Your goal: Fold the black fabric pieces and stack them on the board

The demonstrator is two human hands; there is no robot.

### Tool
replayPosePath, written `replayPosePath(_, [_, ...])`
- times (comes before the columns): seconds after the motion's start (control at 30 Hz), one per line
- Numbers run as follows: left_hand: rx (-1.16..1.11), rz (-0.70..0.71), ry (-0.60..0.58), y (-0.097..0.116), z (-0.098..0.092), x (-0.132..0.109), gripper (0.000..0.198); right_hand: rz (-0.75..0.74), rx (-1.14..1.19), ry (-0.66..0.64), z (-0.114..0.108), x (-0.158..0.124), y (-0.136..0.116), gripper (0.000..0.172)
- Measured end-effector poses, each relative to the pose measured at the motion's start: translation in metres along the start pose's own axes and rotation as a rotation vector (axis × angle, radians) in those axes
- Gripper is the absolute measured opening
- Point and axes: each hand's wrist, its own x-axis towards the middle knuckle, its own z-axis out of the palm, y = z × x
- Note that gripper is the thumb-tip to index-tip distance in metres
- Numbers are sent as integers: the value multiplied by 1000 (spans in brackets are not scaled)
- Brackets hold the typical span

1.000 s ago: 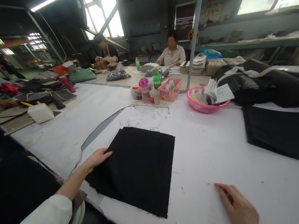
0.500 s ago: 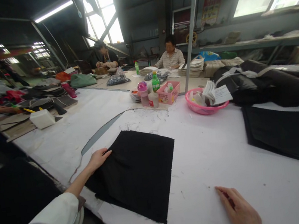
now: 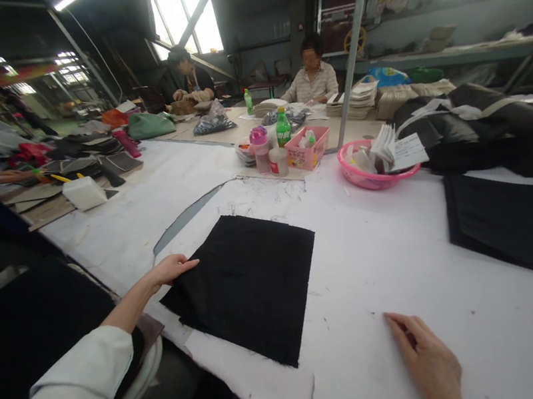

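Note:
A flat black fabric piece [image 3: 254, 282], apparently with another layer under it, lies on the white-covered table [image 3: 356, 253] before me. My left hand [image 3: 173, 268] pinches its left edge between thumb and fingers. To the right of the fabric and apart from it, my right hand [image 3: 425, 356] rests low over the table. Its thumb and forefinger are pressed together with the other fingers curled; anything between them is too small to make out. Farther right lies a stack of black fabric [image 3: 518, 227].
A pink basket [image 3: 380, 181] with papers, a pink box [image 3: 309, 149], a green bottle [image 3: 282, 128] and a purple-lidded cup [image 3: 261, 150] stand across the table. A metal pole [image 3: 356, 44] rises behind them. More black fabric [image 3: 30, 338] lies at left. Other people work at back and far left.
The view has shifted slightly, so the scene sits higher and farther right. My left hand still grips the fabric's edge, and its left corner lies a little farther forward. My right hand keeps its pinch.

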Motion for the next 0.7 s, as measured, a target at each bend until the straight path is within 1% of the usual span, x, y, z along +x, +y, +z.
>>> replayPosePath(0.07, [44, 32, 24, -4, 1, 0, 48, 4, -1, 4, 0, 0, 0, 41])
replayPosePath(0.2, [158, 126, 148, -13, 8, 8, 41, 5, 9, 14, 0, 1, 0, 40])
replayPosePath(0.3, [231, 193, 207, -19, 9, 15, 41, 4, 11, 6, 0, 1, 1, 42])
replayPosePath(0.47, [305, 265, 215, -29, 8, 22, 44, 16, 2, -11, 0, 1, 3, 41])
replayPosePath(0.6, [357, 273, 209, -32, 9, 23, 45, 29, 4, -27, 2, 3, 6, 41])
replayPosePath(0.7, [410, 268, 210, -30, 9, 21, 44, 44, 7, -32, 3, 3, 8, 42])
